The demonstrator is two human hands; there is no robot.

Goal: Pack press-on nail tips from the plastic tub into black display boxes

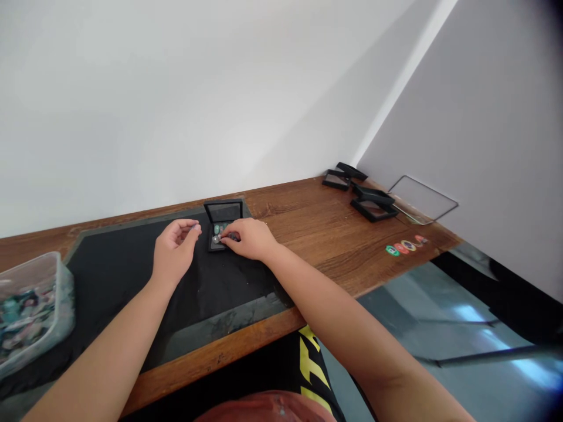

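L hand [176,245]: thumb + fingertips pinched tog.; can't tell if holding sth.
R hand [251,237]: fingers curled down at stones; can't tell if gripping.
Stones [217,229]: in open blk box [214,248] on counter [303,217]; prob. light, hard, slick; pinch sides.
Box: looks stiff, light; steady by rim.

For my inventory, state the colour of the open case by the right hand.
The open case is black, seen best in the head view.
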